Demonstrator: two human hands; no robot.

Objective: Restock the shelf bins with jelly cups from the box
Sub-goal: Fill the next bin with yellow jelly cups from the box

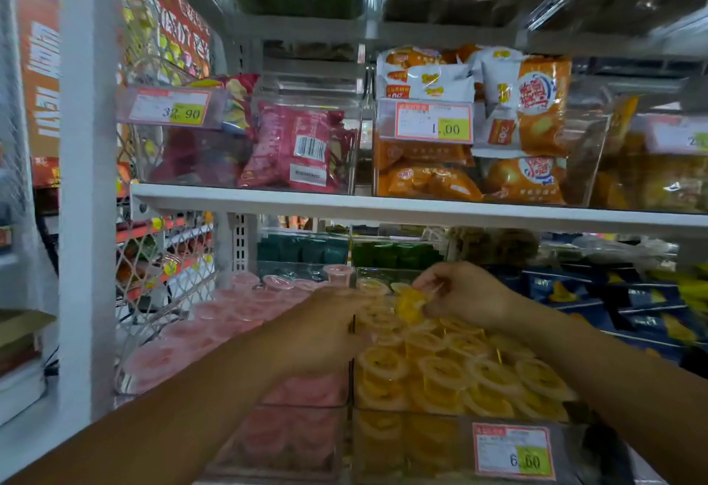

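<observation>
Pinching one yellow jelly cup (pixel 409 304) between thumb and fingertips, the right hand (pixel 463 293) hovers over the back of the yellow bin (pixel 406 442), a clear container heaped with more yellow cups (pixel 440 369). The left hand (pixel 325 327) reaches in beside it, lying across the clear divider between that bin and the pink bin (pixel 283 442). Its fingers are hidden behind the back of the hand, so whether it grips anything cannot be told. Pink jelly cups (pixel 245 312) fill the pink bin. A red-bordered price tag (pixel 513 450) reading 6.00 is fixed to the yellow bin's front wall. Behind the bins stand rows of green cups (pixel 394 254), and dark blue packets (pixel 594 293) lie to the right. Above, a white shelf board (pixel 383 204) carries clear bins of red snack packets (pixel 295 147) and orange snack packets (pixel 536 101), each with its own tag. A white upright post (pixel 88 178) and a wire mesh panel (pixel 161 273) close off the rack's left side, with more store shelving blurred beyond.
</observation>
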